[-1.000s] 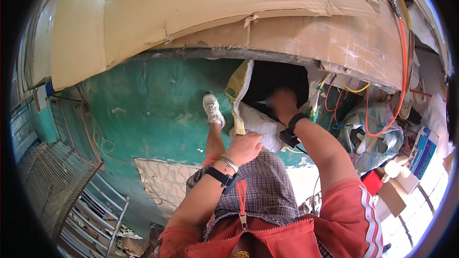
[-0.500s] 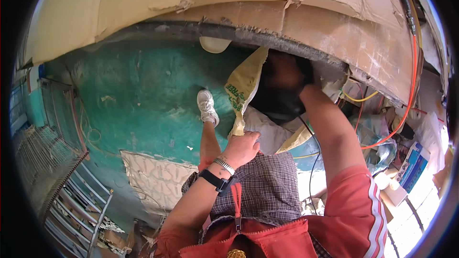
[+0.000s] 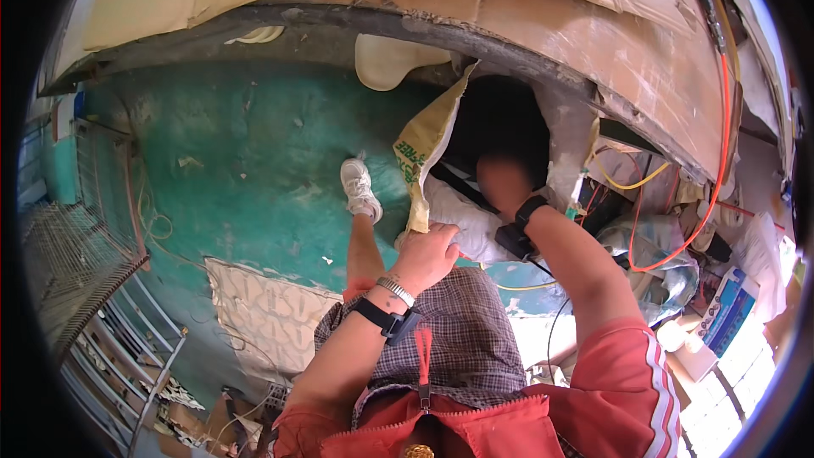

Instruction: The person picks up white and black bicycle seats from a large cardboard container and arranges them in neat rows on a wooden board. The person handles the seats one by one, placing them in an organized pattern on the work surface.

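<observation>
My left hand (image 3: 428, 253) is closed on the near rim of a yellow woven sack (image 3: 426, 131) with green print. The sack's side stands up like a flap, and its pale inner lining shows. Over the sack's mouth is my right hand (image 3: 504, 181), too blurred to show its fingers or what they hold. Just beyond it lies a dark black mass (image 3: 502, 117), whose kind I cannot make out. Whitish crumpled material (image 3: 468, 225) lies between my two hands. My left wrist bears a metal band and a black strap; a black device is strapped on my right wrist.
A cardboard-covered table (image 3: 568, 38) overhangs the sack. Under it a cream rounded object (image 3: 386, 61) stands on the green floor (image 3: 246, 144). An orange hose (image 3: 727, 144) and plastic bags (image 3: 653, 242) are at right, a metal rack (image 3: 127, 365) at left.
My right hand has drawn back toward me from deep in the sack's mouth, and its wrist strap now shows. My left hand keeps its hold on the rim. More of the cream object shows.
</observation>
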`<state>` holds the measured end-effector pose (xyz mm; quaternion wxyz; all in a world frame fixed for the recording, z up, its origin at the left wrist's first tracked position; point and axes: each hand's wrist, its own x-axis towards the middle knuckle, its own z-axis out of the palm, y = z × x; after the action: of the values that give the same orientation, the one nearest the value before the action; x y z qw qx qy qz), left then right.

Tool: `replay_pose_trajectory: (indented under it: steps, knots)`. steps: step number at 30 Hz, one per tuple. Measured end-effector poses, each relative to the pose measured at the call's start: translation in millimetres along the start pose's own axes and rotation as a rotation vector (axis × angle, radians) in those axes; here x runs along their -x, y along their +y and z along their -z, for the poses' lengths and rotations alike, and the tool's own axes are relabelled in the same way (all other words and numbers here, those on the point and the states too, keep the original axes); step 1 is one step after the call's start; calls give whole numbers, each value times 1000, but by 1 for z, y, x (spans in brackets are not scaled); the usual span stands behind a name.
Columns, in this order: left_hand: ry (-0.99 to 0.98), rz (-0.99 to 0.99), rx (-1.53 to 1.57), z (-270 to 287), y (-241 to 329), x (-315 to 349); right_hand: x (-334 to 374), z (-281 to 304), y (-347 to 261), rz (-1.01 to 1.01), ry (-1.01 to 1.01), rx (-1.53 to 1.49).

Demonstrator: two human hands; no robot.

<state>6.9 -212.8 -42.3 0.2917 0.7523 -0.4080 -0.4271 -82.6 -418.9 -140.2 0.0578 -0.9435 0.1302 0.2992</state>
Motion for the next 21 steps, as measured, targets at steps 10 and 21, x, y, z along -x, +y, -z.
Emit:
replay_pose_trajectory:
  steps: [10,21]
  knots:
    - [61,121,143,-6,0,13,27,48,-5,-62,-193,-395]
    - [0,411,950,48,33,15,177,284,4,-183,33,-1178]
